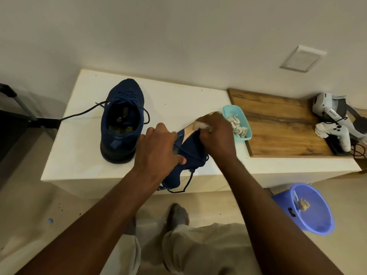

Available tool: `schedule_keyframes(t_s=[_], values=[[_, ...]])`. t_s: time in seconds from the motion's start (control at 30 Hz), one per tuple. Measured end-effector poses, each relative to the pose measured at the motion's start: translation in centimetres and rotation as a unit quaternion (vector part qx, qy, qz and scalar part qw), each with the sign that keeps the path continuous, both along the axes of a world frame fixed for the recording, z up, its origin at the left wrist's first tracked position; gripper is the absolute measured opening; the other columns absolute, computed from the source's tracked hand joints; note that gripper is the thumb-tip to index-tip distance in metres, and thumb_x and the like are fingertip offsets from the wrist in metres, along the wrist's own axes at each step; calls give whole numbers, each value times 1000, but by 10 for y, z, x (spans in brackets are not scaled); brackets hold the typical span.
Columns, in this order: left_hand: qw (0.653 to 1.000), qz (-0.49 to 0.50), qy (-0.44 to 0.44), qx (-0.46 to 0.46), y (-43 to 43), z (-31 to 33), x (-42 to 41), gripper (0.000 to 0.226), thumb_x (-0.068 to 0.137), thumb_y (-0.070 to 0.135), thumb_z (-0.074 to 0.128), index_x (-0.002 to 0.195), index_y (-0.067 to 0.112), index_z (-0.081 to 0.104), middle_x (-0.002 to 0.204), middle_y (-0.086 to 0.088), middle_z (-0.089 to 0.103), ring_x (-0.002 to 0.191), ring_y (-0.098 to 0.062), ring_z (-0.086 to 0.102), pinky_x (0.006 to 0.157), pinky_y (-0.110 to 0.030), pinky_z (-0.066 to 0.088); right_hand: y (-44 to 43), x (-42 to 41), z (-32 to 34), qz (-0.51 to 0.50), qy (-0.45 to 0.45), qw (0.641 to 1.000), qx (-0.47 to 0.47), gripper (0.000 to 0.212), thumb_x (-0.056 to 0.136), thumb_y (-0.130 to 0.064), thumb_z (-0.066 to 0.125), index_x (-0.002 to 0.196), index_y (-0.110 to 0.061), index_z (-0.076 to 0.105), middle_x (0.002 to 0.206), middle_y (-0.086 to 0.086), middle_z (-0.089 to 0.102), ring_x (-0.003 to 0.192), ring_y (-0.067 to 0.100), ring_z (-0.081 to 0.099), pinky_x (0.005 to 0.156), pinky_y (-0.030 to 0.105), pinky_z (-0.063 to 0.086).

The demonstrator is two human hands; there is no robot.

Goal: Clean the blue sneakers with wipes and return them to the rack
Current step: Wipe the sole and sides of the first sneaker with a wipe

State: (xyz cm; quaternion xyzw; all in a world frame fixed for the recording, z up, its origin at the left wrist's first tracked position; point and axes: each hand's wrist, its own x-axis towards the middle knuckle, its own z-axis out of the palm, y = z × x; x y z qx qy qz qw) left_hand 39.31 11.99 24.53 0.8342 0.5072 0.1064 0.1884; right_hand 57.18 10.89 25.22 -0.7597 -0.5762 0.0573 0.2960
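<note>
- Wiping the sole looks to be the step in hand: the right hand (pixel 217 135) curls round a crumpled white wipe (pixel 201 126) and presses it against the pale tan sole edge of a dark blue knit sneaker (pixel 193 153).
- The left hand (pixel 158 149) grips that sneaker by its upper, fingers wrapped over the fabric. It holds the shoe tilted on its side over the front edge of the white counter (pixel 178 100), so the sole turns up to meet the wipe. A black lace dangles past the edge.
- The second dark blue sneaker (pixel 122 120) stands upright on the counter just left of the hands, toe toward the wall, one lace trailing off to the left. Set aside like this, it is either finished or waiting; I cannot tell which.
- A small teal plastic tub (pixel 244 115) of folded wipes (pixel 237 126) sits just beyond the right hand, beside a brown wooden board (pixel 278 120). That probably keeps a fresh wipe within reach while the shoe stays gripped.
- A lilac-blue plastic bucket (pixel 325 215) stands on the floor below the counter's right end with a soiled wipe (pixel 303 204) inside, so it seems to serve as the waste bin.
- A white game controller (pixel 337 133) lies at the board's far end, well apart from the work.
- No rack is in view and neither sneaker is on one, so the return step is not yet begun.
</note>
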Motion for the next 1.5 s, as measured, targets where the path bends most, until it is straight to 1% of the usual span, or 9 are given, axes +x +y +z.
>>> schedule_keyframes(t_s=[0.2, 0.37, 0.57, 0.67, 0.83, 1.03, 1.2, 1.3, 1.5], values=[[1000, -7, -2, 17, -3, 0, 3, 58, 76, 59, 77, 121, 25, 63, 110, -2, 52, 102, -23, 52, 85, -39, 48, 12, 23, 8, -111, 61, 991, 39, 30, 78, -6, 53, 97, -17, 74, 93, -1, 71, 84, 12, 63, 79, 34, 56], [1000, -2, 1, 3, 0, -1, 1, 57, 75, 59, 78, 118, 24, 65, 109, -3, 52, 101, -23, 53, 85, -40, 50, 0, -5, -3, 15, 6, 1000, -23, 26, 76, -4, 52, 85, -19, 72, 92, -2, 67, 82, 10, 56, 71, 28, 48], [1000, -3, -10, 3, -2, 0, 1, 56, 75, 57, 79, 118, 24, 64, 109, -2, 52, 102, -24, 52, 85, -41, 50, 11, 12, 2, -59, 10, 998, -4, 29, 76, -9, 52, 92, -20, 73, 97, 2, 67, 85, 16, 60, 70, 25, 47], [1000, 2, -10, 2, 0, -2, 1, 51, 74, 57, 79, 110, 23, 65, 104, -1, 49, 99, -23, 52, 82, -40, 51, 3, -12, -3, 26, -35, 997, -70, 19, 73, -6, 50, 76, -16, 67, 79, -1, 60, 71, 14, 56, 58, 26, 43], [1000, -5, -13, 8, -1, -1, 2, 47, 75, 56, 78, 105, 23, 63, 100, 0, 46, 97, -22, 52, 80, -37, 50, -11, -15, 1, 63, -42, 989, -129, 24, 76, -10, 59, 89, -21, 76, 78, -4, 67, 69, 14, 60, 53, 21, 39], [1000, -1, -23, -5, 2, -3, 1, 49, 73, 56, 80, 105, 22, 65, 104, -2, 49, 99, -24, 53, 82, -41, 52, 4, -16, 5, 7, -99, 993, -57, 17, 80, -13, 57, 87, -17, 73, 85, -2, 63, 73, 17, 60, 56, 28, 47], [1000, 4, -23, -2, 0, -1, 1, 48, 74, 54, 79, 108, 24, 65, 106, -3, 51, 100, -24, 52, 83, -43, 52, -2, -27, 0, 75, -100, 987, -98, 16, 79, -15, 55, 82, -21, 69, 86, -3, 59, 74, 16, 57, 57, 30, 47], [1000, -3, -23, -1, 0, -2, 1, 50, 73, 57, 79, 106, 23, 63, 106, -2, 51, 100, -24, 52, 83, -43, 52, 9, 2, 7, -12, -139, 989, -46, 21, 79, -20, 51, 85, -23, 70, 87, 0, 64, 73, 20, 60, 58, 32, 52], [1000, -5, -27, -6, 1, -3, -1, 54, 73, 59, 79, 111, 23, 64, 109, -3, 52, 101, -24, 53, 83, -42, 52, 1, 18, 2, -76, -17, 997, -11, 25, 84, -8, 53, 98, -19, 71, 92, -3, 67, 80, 14, 61, 63, 22, 46]])
